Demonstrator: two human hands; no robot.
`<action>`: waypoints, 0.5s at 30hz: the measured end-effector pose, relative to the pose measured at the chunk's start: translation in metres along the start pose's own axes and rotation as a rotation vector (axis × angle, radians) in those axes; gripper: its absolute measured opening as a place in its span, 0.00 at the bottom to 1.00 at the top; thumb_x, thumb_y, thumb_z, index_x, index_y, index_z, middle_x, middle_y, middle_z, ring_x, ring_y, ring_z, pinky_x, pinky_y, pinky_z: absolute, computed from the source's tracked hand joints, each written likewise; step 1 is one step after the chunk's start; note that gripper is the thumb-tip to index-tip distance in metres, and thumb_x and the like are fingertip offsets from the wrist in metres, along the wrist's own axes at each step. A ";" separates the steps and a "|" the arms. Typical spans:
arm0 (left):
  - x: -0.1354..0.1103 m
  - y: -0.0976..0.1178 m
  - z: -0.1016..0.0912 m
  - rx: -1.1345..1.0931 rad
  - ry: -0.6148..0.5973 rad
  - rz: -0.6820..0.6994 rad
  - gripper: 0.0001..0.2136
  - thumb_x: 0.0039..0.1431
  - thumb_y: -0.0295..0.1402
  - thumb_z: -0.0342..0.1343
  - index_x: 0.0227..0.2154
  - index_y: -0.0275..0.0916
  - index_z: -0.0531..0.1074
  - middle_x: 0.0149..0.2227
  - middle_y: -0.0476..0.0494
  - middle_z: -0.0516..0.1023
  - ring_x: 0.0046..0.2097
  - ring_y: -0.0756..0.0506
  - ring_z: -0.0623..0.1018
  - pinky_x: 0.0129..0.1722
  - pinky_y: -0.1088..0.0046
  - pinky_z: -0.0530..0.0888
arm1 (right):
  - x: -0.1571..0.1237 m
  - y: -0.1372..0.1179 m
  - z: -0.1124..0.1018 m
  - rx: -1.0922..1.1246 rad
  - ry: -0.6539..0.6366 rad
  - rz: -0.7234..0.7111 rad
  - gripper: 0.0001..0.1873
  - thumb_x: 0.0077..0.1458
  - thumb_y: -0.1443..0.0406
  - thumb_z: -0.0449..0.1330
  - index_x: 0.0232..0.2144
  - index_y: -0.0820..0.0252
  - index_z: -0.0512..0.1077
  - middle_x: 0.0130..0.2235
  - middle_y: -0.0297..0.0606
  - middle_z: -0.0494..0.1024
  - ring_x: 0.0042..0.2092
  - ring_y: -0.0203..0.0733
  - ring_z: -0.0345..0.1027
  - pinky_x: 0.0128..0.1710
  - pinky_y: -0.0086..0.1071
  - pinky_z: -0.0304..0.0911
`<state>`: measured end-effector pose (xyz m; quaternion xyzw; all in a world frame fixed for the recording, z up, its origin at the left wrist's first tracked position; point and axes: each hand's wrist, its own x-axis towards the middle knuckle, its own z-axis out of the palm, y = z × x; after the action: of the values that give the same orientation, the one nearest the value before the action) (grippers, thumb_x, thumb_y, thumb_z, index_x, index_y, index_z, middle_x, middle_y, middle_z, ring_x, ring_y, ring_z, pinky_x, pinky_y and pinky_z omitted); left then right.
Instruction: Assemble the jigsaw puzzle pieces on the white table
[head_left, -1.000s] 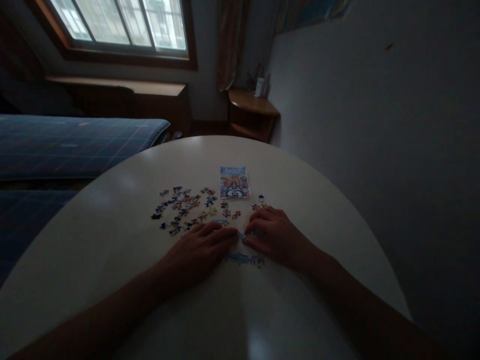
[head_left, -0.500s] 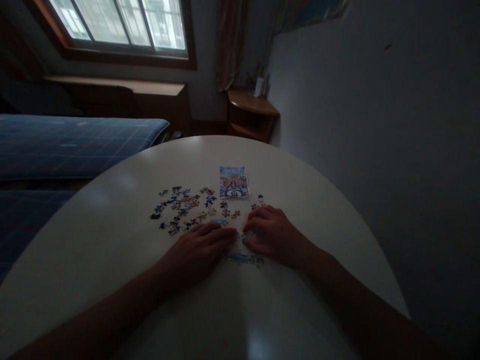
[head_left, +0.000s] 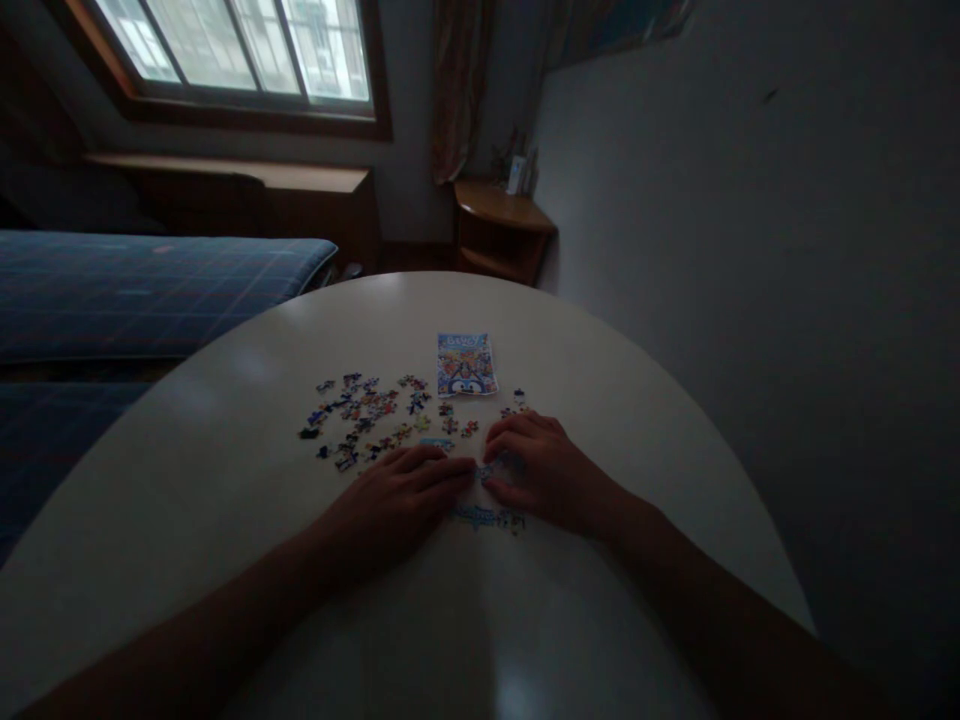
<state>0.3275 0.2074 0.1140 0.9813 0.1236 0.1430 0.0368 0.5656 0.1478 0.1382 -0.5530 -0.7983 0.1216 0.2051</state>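
Note:
Both my hands rest on a round white table (head_left: 225,420) in dim light. My left hand (head_left: 394,500) lies flat, fingers stretched toward a small blue puzzle piece (head_left: 484,472) between the hands. My right hand (head_left: 544,468) has its fingers curled down onto that same spot, fingertips pressing the pieces there. A joined blue strip of puzzle pieces (head_left: 487,518) lies just below the hands. Several loose puzzle pieces (head_left: 367,410) are scattered beyond my left hand. A small colourful reference picture (head_left: 466,364) lies flat farther back.
A bed with a blue checked cover (head_left: 142,285) stands left of the table. A wooden corner shelf (head_left: 502,225) and a window (head_left: 240,45) are at the back. A plain wall (head_left: 750,250) runs along the right side.
Almost nothing differs. Both hands stay at the same spot over the blue pieces; the view has shifted very slightly.

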 end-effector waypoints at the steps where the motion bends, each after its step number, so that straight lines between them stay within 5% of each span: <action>1: 0.000 0.000 0.000 0.000 -0.002 0.002 0.16 0.67 0.24 0.47 0.54 0.39 0.68 0.58 0.44 0.72 0.54 0.40 0.71 0.51 0.59 0.73 | 0.000 0.000 0.001 0.003 0.003 -0.002 0.12 0.49 0.65 0.68 0.38 0.57 0.73 0.47 0.40 0.76 0.52 0.49 0.66 0.55 0.45 0.54; 10: 0.001 0.003 -0.003 -0.007 0.009 -0.009 0.16 0.67 0.25 0.47 0.55 0.39 0.68 0.58 0.41 0.72 0.54 0.42 0.72 0.51 0.60 0.73 | -0.001 0.003 0.001 -0.002 0.018 -0.035 0.13 0.49 0.60 0.70 0.37 0.54 0.76 0.44 0.38 0.77 0.51 0.48 0.67 0.53 0.44 0.53; 15: 0.001 0.003 -0.002 -0.007 0.034 -0.027 0.15 0.67 0.26 0.46 0.55 0.38 0.68 0.57 0.41 0.73 0.54 0.42 0.72 0.51 0.60 0.74 | -0.001 0.007 -0.001 -0.064 0.086 -0.177 0.05 0.53 0.61 0.68 0.34 0.53 0.78 0.36 0.34 0.80 0.48 0.46 0.69 0.52 0.42 0.53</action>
<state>0.3283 0.2052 0.1167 0.9769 0.1367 0.1594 0.0402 0.5718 0.1495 0.1362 -0.4912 -0.8380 0.0535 0.2316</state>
